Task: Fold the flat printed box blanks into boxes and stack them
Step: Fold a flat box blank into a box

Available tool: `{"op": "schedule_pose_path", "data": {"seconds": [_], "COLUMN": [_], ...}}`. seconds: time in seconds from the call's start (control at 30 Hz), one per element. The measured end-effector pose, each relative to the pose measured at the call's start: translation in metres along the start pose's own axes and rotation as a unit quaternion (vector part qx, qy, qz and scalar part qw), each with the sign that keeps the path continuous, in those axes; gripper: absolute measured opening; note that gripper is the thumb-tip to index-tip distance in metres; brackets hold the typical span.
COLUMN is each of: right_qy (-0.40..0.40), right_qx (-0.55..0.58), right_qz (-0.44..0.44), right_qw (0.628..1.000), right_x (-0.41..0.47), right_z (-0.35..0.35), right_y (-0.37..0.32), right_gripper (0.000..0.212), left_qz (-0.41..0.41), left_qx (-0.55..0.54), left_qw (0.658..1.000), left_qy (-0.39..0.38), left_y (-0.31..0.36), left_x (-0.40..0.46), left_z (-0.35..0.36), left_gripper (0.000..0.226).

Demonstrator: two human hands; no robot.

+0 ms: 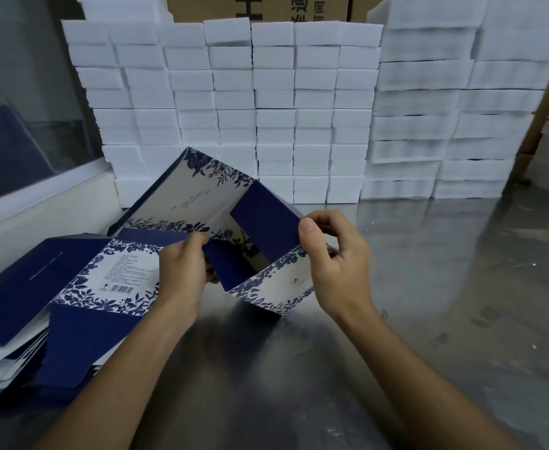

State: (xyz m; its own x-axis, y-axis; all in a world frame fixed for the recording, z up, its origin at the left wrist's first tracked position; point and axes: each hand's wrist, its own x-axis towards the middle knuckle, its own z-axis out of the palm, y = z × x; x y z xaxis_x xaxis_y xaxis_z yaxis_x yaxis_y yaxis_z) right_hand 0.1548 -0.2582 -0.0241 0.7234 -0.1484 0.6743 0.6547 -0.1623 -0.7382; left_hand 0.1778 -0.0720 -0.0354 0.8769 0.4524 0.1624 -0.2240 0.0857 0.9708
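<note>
Head view
Surface: we work at a shiny metal table [429, 319], which reflects the stacks behind it.
Background: a wall of white foam blocks [266, 108] fills the far side of the table, stacked in neat columns; to the right the columns are wider and blurred. Above them we see a brown carton [266, 8] with dark printed characters. At far left stands a glass pane [23, 108] over a white ledge.
Blanks: a pile of flat blanks [39, 303] lies at the near left of the table, navy outside, with a white panel edged in blue flowers and a barcode on the top sheet.
Box: the box [234, 228] we are folding is in the middle, tilted, its near corner resting on the table, just right of the pile. Its inner wall shows white with blue floral print; a navy flap stands up on its right side.
Left hand: our left hand [182, 271] grips the box's near left edge, fingers curled over it and thumb tucked at a navy flap inside.
Right hand: our right hand [334, 254] pinches the navy flap's right edge, thumb on the near face, fingers curled behind.
Arms: both forearms reach in from the near edge, bare.
</note>
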Motion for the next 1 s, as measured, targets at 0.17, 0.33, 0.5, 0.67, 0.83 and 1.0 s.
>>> {"op": "schedule_pose_path", "data": {"seconds": [0.17,0.33,0.5,0.67,0.83,1.0], "right_qy": [0.014,0.0,-0.004,0.025,-0.003,-0.046], "right_qx": [-0.004,0.012,0.006,0.036,0.042,0.097], "right_qz": [0.014,0.156,0.214,0.227,0.223,0.2], "right_qw": [1.0,0.988,0.977,0.973,0.974,0.974], "right_x": [0.004,0.008,0.005,0.003,0.0,0.002], "right_z": [-0.001,-0.004,-0.002,-0.003,-0.001,0.0], "right_y": [0.003,0.016,0.023,0.029,0.026,0.015], "right_gripper": [0.037,0.069,0.054,0.019,0.019,0.033], "left_qz": [0.002,0.047,0.06,0.067,0.087,0.126], "left_qx": [-0.033,-0.027,-0.028,-0.017,-0.024,-0.017], "left_qw": [0.999,0.998,0.994,0.994,0.991,0.986], "left_qy": [-0.019,-0.013,-0.085,-0.083,-0.102,-0.112], "left_y": [0.001,-0.005,-0.009,-0.009,-0.006,0.003], "left_x": [-0.004,0.0,-0.001,-0.003,-0.008,-0.013], "left_z": [0.001,-0.003,0.001,0.003,0.003,0.008], "left_gripper": [0.042,0.011,0.019,0.024,0.034,0.032]}}
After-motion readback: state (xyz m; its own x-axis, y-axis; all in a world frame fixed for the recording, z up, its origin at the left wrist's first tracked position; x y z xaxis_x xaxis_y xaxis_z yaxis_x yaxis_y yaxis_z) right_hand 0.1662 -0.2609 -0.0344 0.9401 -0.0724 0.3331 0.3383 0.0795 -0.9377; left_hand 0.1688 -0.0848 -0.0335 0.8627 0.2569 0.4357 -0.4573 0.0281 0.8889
